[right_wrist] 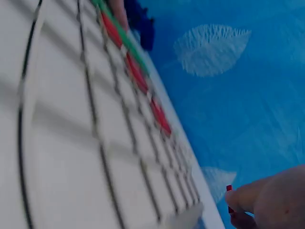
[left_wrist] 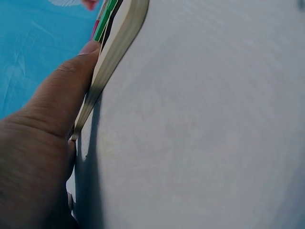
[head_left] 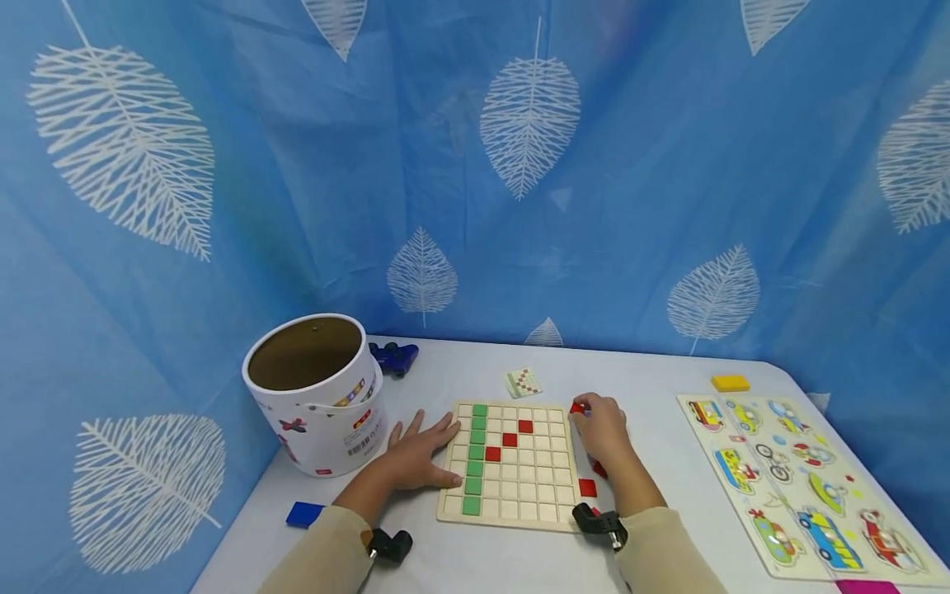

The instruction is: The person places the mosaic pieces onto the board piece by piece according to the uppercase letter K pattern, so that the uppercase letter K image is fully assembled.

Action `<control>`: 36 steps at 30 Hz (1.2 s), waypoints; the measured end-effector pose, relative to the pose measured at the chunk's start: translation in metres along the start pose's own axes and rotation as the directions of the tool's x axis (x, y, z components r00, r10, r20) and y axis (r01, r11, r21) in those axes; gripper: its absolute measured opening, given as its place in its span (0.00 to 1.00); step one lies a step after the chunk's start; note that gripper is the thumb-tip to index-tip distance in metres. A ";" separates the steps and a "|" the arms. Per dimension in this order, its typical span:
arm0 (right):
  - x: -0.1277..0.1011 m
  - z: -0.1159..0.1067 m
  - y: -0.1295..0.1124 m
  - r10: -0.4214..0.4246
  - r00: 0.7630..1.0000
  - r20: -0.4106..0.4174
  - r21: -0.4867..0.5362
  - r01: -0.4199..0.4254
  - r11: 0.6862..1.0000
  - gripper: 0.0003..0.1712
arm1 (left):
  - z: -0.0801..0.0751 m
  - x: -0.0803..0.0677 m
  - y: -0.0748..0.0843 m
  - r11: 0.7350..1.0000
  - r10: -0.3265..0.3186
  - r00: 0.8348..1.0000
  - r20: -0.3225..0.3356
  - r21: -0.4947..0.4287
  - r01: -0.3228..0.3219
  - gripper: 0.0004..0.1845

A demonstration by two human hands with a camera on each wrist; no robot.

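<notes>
A wooden grid board [head_left: 512, 466] lies on the white table, with a column of green tiles [head_left: 475, 458] at its left and three red tiles [head_left: 509, 440] in a diagonal. My left hand [head_left: 419, 458] lies flat on the table, fingers straight, thumb against the board's left edge [left_wrist: 112, 57]. My right hand [head_left: 603, 429] is at the board's upper right corner and pinches a small red tile [head_left: 576, 408] in its fingertips [right_wrist: 238, 200]. Two loose red tiles [head_left: 588, 487] lie just right of the board.
A white tub [head_left: 315, 396] stands open at the left with a dark blue toy [head_left: 393, 356] behind it. A blue tile [head_left: 304, 514] lies near the front left edge. A pattern card [head_left: 524, 382] lies behind the board. A vehicle puzzle [head_left: 797, 478] and yellow block [head_left: 731, 383] are on the right.
</notes>
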State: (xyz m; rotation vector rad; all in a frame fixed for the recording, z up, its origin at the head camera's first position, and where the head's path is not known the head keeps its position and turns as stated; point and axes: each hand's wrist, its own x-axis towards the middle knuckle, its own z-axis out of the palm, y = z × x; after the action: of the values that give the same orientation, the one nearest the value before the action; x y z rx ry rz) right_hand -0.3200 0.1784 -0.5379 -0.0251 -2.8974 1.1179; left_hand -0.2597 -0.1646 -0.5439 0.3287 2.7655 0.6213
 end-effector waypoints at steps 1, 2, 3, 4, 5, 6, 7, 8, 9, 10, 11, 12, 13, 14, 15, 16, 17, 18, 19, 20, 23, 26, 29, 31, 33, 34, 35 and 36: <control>0.000 0.002 -0.005 -0.007 1.000 0.005 0.015 0.007 1.000 0.21 | 0.000 -0.001 0.000 1.000 0.002 1.000 0.003 0.000 -0.002 0.57; 0.000 0.004 -0.010 -0.024 1.000 0.017 0.025 0.023 0.999 0.21 | 0.000 -0.001 0.001 1.000 0.003 1.000 0.005 -0.003 -0.003 0.58; 0.001 0.008 -0.015 -0.056 0.998 0.032 0.021 0.055 0.998 0.21 | 0.000 -0.001 0.001 1.000 0.005 1.000 0.005 -0.002 -0.005 0.58; 0.002 0.011 -0.020 -0.090 0.995 0.050 0.011 0.090 0.996 0.20 | -0.001 -0.001 0.001 1.000 0.005 1.000 0.002 0.001 -0.005 0.58; 0.004 0.016 -0.024 -0.125 0.990 0.063 -0.008 0.126 0.992 0.19 | -0.001 -0.001 0.001 1.000 0.004 1.000 -0.002 0.003 -0.004 0.58; 0.005 0.020 -0.028 -0.156 0.985 0.070 -0.030 0.158 0.987 0.17 | -0.002 -0.001 0.001 1.000 0.004 1.000 -0.007 0.009 -0.004 0.58; 0.006 0.023 -0.030 -0.181 0.981 0.071 -0.052 0.185 0.981 0.16 | -0.002 -0.001 0.000 1.000 0.006 1.000 -0.008 0.015 -0.006 0.58; 0.007 0.027 -0.031 -0.198 0.978 0.067 -0.078 0.203 0.976 0.15 | -0.002 -0.001 0.000 1.000 0.008 1.000 -0.009 0.017 -0.008 0.57; 0.007 0.029 -0.032 -0.206 0.977 0.059 -0.101 0.211 0.972 0.14 | -0.002 0.000 -0.001 1.000 0.011 1.000 -0.012 0.020 -0.011 0.57; 0.007 0.031 -0.032 -0.207 0.977 0.046 -0.112 0.211 0.971 0.14 | -0.002 0.000 -0.001 1.000 0.013 1.000 -0.013 0.020 -0.013 0.57; 0.007 0.032 -0.032 -0.206 0.978 0.035 -0.120 0.209 0.971 0.14 | -0.002 0.001 -0.002 1.000 0.016 1.000 -0.012 0.020 -0.016 0.57; 0.007 0.033 -0.032 -0.203 0.979 0.026 -0.122 0.204 0.971 0.14 | -0.002 0.001 -0.002 1.000 0.020 1.000 -0.011 0.023 -0.020 0.58; 0.007 0.033 -0.032 -0.202 0.979 0.018 -0.123 0.202 0.972 0.15 | -0.002 0.002 -0.003 1.000 0.023 1.000 -0.011 0.021 -0.022 0.58; 0.006 0.033 -0.031 -0.199 0.980 0.015 -0.123 0.199 0.972 0.15 | -0.002 0.002 -0.003 1.000 0.021 1.000 -0.009 0.020 -0.021 0.58; 0.006 0.033 -0.031 -0.199 0.980 0.015 -0.123 0.199 0.972 0.16 | -0.002 0.002 -0.004 1.000 0.020 1.000 -0.009 0.022 -0.019 0.58; 0.005 0.033 -0.031 -0.202 0.979 0.018 -0.124 0.203 0.971 0.16 | -0.001 0.002 -0.004 1.000 0.018 1.000 -0.008 0.022 -0.018 0.58; 0.005 0.033 -0.030 -0.204 0.979 0.022 -0.132 0.206 0.970 0.17 | -0.001 0.002 -0.004 1.000 0.019 1.000 -0.008 0.021 -0.019 0.58; 0.004 0.033 -0.030 -0.209 0.978 0.029 -0.142 0.211 0.967 0.17 | -0.001 0.002 -0.004 1.000 0.018 1.000 -0.006 0.020 -0.018 0.58; 0.003 0.032 -0.029 -0.212 0.976 0.039 -0.154 0.216 0.964 0.18 | 0.000 0.003 -0.005 1.000 0.017 1.000 -0.005 0.018 -0.017 0.58; 0.002 0.031 -0.029 -0.208 0.977 0.054 -0.159 0.215 0.964 0.19 | 0.001 0.002 -0.005 1.000 0.016 1.000 -0.003 0.015 -0.016 0.58; -0.004 0.019 -0.026 -0.168 0.983 0.078 -0.138 0.177 0.974 0.25 | 0.002 0.002 -0.003 1.000 0.022 1.000 -0.003 0.003 -0.022 0.58; -0.014 -0.002 -0.017 -0.089 0.993 0.082 -0.099 0.097 0.990 0.28 | 0.002 0.001 -0.001 1.000 0.019 1.000 -0.007 0.001 -0.019 0.58; -0.027 -0.024 0.003 -0.024 0.992 0.120 -0.096 0.035 0.995 0.27 | 0.002 0.001 -0.001 1.000 0.017 1.000 -0.015 0.007 -0.017 0.58; -0.037 -0.036 0.021 -0.005 0.985 0.171 -0.121 0.026 0.992 0.25 | 0.001 0.000 -0.002 1.000 0.018 1.000 -0.018 0.012 -0.018 0.58; -0.045 -0.045 0.037 0.009 0.977 0.211 -0.136 0.020 0.990 0.24 | 0.001 0.001 -0.002 1.000 0.019 1.000 -0.018 0.016 -0.019 0.58; -0.048 -0.049 0.044 0.014 0.974 0.226 -0.145 0.019 0.989 0.23 | 0.001 0.001 -0.003 1.000 0.018 1.000 -0.018 0.019 -0.018 0.58; -0.051 -0.052 0.050 0.007 0.972 0.236 -0.149 0.029 0.988 0.24 | 0.001 0.001 -0.003 1.000 0.019 1.000 -0.019 0.021 -0.019 0.58; -0.052 -0.054 0.054 0.006 0.970 0.242 -0.145 0.030 0.989 0.24 | 0.001 0.001 -0.003 1.000 0.020 1.000 -0.020 0.019 -0.019 0.57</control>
State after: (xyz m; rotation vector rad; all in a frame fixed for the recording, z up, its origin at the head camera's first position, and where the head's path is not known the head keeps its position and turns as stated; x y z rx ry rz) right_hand -0.2653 0.2533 -0.5359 0.1350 -3.1851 0.9635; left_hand -0.2606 -0.1666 -0.5464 0.3561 2.7924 0.6064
